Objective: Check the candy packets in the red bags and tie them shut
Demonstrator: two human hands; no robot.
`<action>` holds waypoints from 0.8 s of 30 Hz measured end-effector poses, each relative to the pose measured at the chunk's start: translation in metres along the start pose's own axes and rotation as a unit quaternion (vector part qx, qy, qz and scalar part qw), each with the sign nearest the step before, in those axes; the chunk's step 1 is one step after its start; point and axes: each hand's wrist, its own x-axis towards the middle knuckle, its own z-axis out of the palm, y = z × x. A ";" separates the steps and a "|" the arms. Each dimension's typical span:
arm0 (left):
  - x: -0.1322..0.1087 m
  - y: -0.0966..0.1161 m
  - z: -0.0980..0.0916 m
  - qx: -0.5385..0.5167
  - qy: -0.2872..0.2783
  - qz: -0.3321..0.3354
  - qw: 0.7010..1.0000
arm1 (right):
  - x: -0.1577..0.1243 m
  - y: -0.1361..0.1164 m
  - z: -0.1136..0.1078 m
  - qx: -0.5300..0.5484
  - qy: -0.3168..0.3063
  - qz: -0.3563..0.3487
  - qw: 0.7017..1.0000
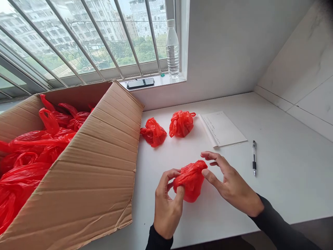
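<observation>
A red plastic bag point(191, 184), bunched up with its top twisted, is at the front of the white table. My left hand point(168, 205) grips its left side between thumb and fingers. On the bag's right, my right hand point(226, 182) has its thumb and fingers spread apart, the thumb tip close to the bag's top. Whether that thumb touches the plastic I cannot tell. Farther back lie two more bundled red bags, a smaller bag point(154, 132) beside the box and a rounder bag point(182, 124) to its right. What the bags contain is hidden.
A cardboard box point(104, 166) full of red plastic bags point(39, 146) stands at left. A notebook point(225, 128) and a pen point(254, 158) lie on the table point(286, 166). The windowsill holds a phone point(140, 83) and a water bottle point(172, 52), below barred windows.
</observation>
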 end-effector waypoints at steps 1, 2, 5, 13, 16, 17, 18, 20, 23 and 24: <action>-0.001 0.003 0.002 -0.004 -0.011 -0.001 1.000 | 0.001 -0.003 0.003 -0.009 -0.015 -0.012 1.000; -0.002 0.005 0.003 -0.008 -0.020 -0.002 1.000 | 0.002 -0.006 0.004 -0.016 -0.030 -0.020 0.999; -0.004 0.007 0.002 -0.024 -0.032 -0.009 0.999 | 0.003 -0.011 0.004 -0.030 -0.063 -0.032 0.997; -0.002 -0.016 -0.007 -0.100 0.067 -0.053 0.991 | -0.005 0.002 -0.011 0.071 0.022 0.037 0.997; -0.002 -0.016 -0.007 -0.115 0.079 -0.059 0.988 | -0.006 0.003 -0.010 0.085 0.039 0.037 0.995; -0.003 -0.013 -0.007 -0.116 0.077 -0.056 0.989 | -0.008 0.003 -0.009 0.090 0.041 0.032 0.995; -0.004 -0.009 -0.007 -0.113 0.072 -0.051 0.990 | -0.009 0.001 -0.008 0.097 0.042 0.024 0.994; -0.007 0.001 -0.007 -0.103 0.051 -0.041 0.992 | -0.012 -0.002 -0.006 0.112 0.040 0.009 0.993; -0.010 0.016 -0.007 -0.083 0.021 -0.032 0.996 | -0.016 -0.008 -0.007 0.094 0.022 0.000 0.995; -0.011 0.019 -0.007 -0.076 0.019 -0.030 0.996 | -0.017 -0.010 -0.008 0.074 0.006 0.000 0.997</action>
